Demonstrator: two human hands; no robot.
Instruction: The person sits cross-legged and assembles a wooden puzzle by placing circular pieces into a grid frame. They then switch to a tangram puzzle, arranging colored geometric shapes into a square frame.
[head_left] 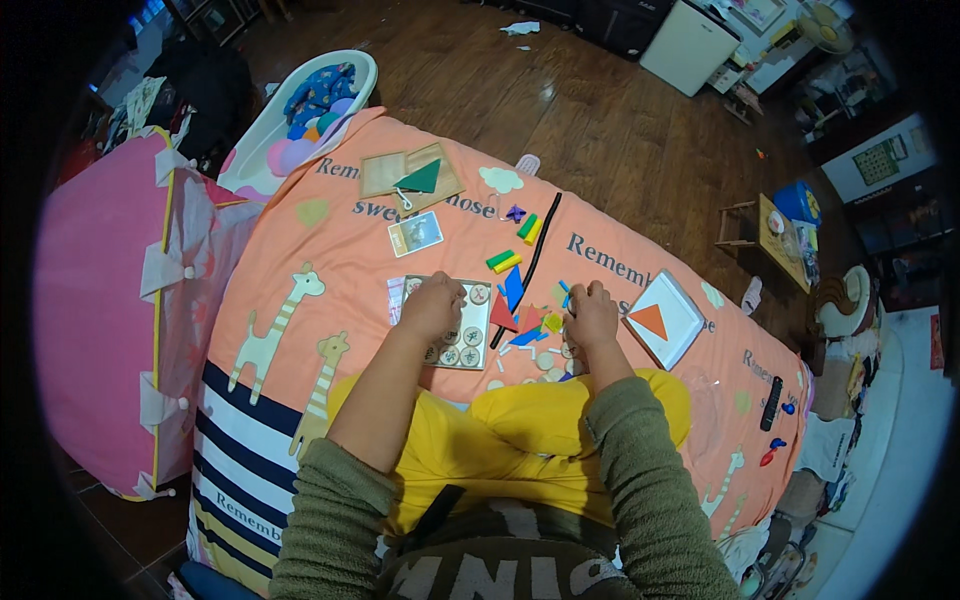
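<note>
My left hand (434, 309) is over a white box (483, 345) of round wooden Chinese chess pieces (470, 356), its fingers curled down and their tips hidden. On the right, my right hand (594, 318) hovers at a heap of small loose pieces with its fingers drawn together; what they grip, if anything, is hidden. A small blue stick (566, 291) shows at its fingertips. Between the hands lie a red triangle (502, 314), a blue block (514, 288), a yellow piece (552, 322) and several loose round wooden discs (546, 361).
A white tray (690, 331) holding an orange triangle (649, 322) lies right of my right hand. Farther off are an open wooden box (380, 175) with a green triangle (424, 177), a card (415, 234), green and yellow blocks (506, 262) and a black cord (541, 243).
</note>
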